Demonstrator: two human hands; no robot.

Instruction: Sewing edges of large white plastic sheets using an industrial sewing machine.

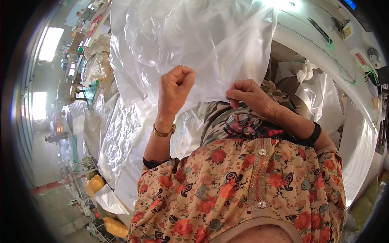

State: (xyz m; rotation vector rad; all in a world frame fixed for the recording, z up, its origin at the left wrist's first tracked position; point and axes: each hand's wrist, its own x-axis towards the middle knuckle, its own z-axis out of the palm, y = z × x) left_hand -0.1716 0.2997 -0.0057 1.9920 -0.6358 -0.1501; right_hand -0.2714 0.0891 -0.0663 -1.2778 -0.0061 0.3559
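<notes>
A large sheet of clear, milky plastic film spreads in front of me, creased and shiny, its near edge hanging at my lap. My right hand is closed in a pinch at the film's near right edge, thumb against forefinger. Over the film's left part is my left hand, raised, with its fingers curled and thumb pressed to them. Whatever is between those fingertips, if anything, is too small to make out.
At right curves a white worktable bearing black snips with green thread. More crumpled film lies by my left side, near orange-yellow bundles. White film also hangs beyond my right arm.
</notes>
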